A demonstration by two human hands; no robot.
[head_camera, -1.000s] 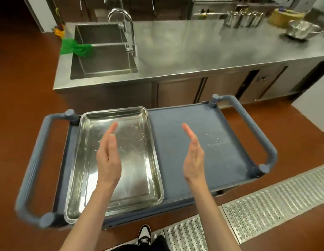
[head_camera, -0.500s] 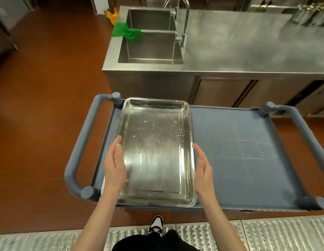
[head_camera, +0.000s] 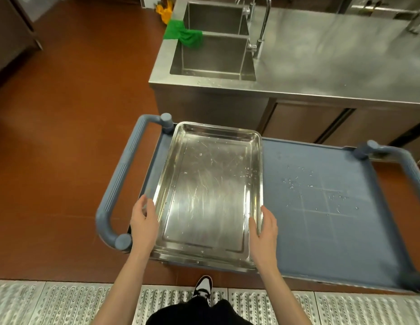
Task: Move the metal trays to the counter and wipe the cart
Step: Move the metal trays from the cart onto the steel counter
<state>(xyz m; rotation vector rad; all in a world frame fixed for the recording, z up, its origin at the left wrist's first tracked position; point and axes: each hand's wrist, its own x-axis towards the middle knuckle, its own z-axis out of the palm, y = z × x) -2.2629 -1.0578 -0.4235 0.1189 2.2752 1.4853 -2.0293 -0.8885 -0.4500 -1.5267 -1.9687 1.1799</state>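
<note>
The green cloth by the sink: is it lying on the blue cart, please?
No, the green cloth hangs over the steel sink's edge, away from the blue cart.

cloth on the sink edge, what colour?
Bright green. The cloth drapes over the sink edge, clearest in the head view.

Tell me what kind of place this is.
Most likely a commercial kitchen: a long steel counter with a double sink, a service cart carrying a metal tray, and steel drain grates in the floor.

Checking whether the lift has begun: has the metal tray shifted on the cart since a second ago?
No. The metal tray lies at the cart's left end, beside the left handle, as before.
</note>
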